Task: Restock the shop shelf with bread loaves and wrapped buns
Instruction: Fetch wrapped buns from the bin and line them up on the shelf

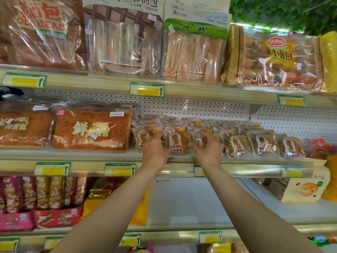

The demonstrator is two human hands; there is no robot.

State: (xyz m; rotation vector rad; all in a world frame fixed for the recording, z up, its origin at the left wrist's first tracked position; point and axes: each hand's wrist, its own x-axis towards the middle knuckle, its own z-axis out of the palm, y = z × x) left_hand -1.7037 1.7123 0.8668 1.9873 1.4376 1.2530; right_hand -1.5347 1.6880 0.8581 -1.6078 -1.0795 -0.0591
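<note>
Two bare forearms reach up from the bottom of the view to the middle shelf, where the wrapped buns stand in rows.

Far left of the fingers, two bagged bread loaves lie flat on that shelf, the nearer one just beside the first bun. The left hand has its fingers curled onto the left edge of the front bun — holding it, as far as the angle shows, though the fingertips are partly hidden behind the wrapper. The right hand pinches a second bun, fingers bent around its clear film. Right of that hand, more buns stand upright along the front lip, with further rows packed behind them.

The risks, as I judge them, come from the crowding and the slick film. Both held buns sit near the shelf's front edge; if either grip slips on the wrapper, the bun could drop past the price rail to the bare shelf below. Pushing one into the row too firmly could tip its upright neighbours to the right like dominoes — or shove the back rows against the perforated panel and crush soft bread. Squeezing hard would dent the bun itself. Motion blur hides how firmly each wrapper is gripped.
</note>
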